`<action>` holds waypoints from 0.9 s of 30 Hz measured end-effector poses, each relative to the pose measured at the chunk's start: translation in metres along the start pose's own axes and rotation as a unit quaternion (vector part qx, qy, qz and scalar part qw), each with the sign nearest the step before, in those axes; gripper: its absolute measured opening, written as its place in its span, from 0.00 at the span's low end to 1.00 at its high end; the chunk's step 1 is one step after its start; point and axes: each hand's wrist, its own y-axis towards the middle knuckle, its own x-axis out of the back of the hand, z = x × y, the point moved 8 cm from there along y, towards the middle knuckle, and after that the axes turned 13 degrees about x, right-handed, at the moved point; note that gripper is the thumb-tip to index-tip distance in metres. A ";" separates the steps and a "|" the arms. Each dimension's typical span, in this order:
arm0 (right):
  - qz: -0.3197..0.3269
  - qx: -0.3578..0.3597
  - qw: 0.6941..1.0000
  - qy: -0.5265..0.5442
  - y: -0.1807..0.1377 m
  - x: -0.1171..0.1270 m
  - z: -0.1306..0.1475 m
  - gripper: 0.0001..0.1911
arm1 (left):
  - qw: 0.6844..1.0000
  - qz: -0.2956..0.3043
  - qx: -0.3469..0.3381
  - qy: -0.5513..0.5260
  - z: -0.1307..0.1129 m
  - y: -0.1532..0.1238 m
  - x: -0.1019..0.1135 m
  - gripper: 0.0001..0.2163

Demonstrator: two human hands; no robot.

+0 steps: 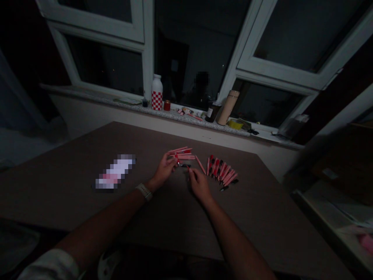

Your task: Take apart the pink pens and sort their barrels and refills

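Dim room, dark window (201,46) far behind a brown table (58,186). At left, a blurred pale object (118,171). Left hand (165,167) pinches a red pen part (176,156) beside pink pens (185,157). Dark piece (185,166) between hands. Right hand (200,184) pinches a small red-tipped piece (189,168), details unclear. Farther right, more pens (222,172) fanned out on the table.

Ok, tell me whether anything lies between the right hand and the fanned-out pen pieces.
One thin pink stick lies slanted on the table, just beyond the right hand and beside the left edge of the fanned-out pen pieces. Nothing else visible stands between them.
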 end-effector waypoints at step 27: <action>-0.004 0.006 0.997 -0.076 0.001 0.009 0.005 0.19 | 0.999 0.017 0.019 0.028 0.000 -0.002 -0.002 0.14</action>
